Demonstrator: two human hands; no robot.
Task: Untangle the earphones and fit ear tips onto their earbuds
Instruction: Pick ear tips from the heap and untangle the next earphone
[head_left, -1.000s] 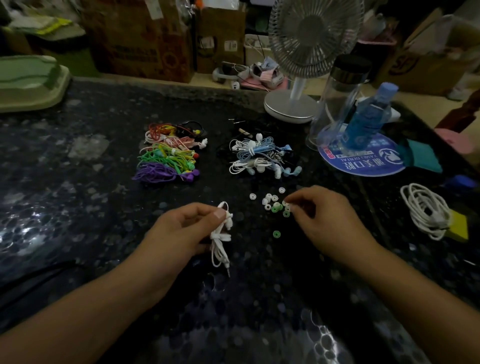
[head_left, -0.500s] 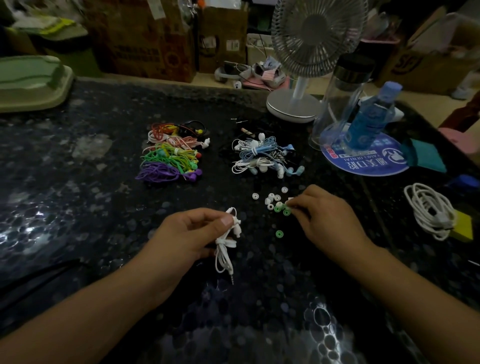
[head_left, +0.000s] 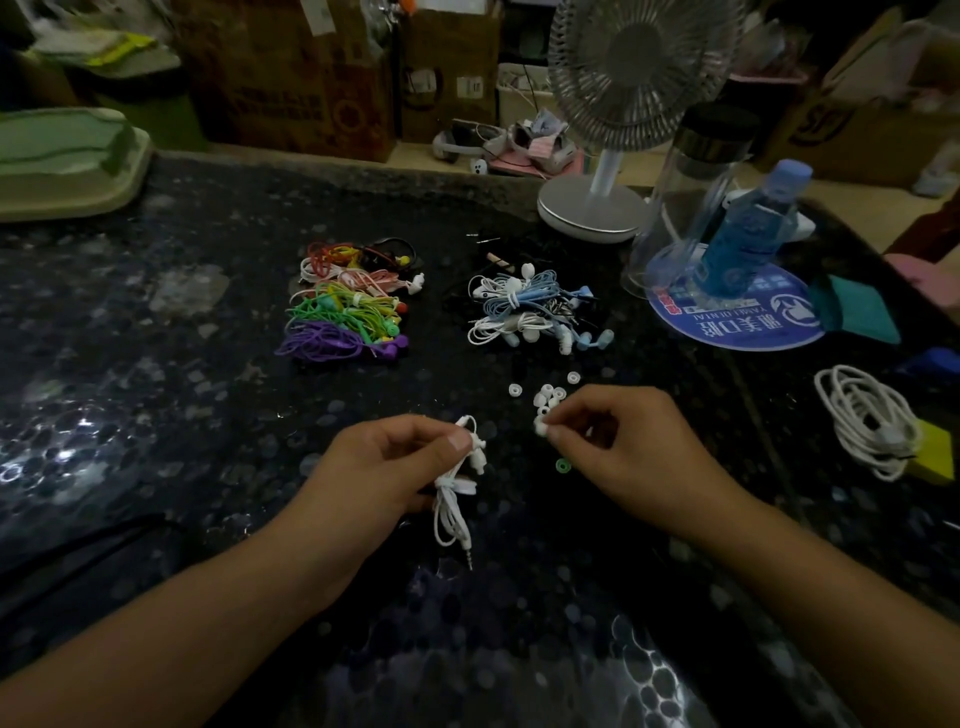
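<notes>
A green tray sits at the far left edge of the dark speckled table, cardboard boxes behind it. Coloured earphones lie mid-table, a white-and-blue pile to their right. The left hand pinches bundled white earphones; the right hand pinches a white tip beside loose tips. Further right stand a fan, a bottle and a coiled cable.

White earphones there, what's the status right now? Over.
Left hand grips bundled white earphones, still tied. Right hand pinches white ear tip, not yet fitted. Loose green tip on table between hands; nothing blocking.
</notes>
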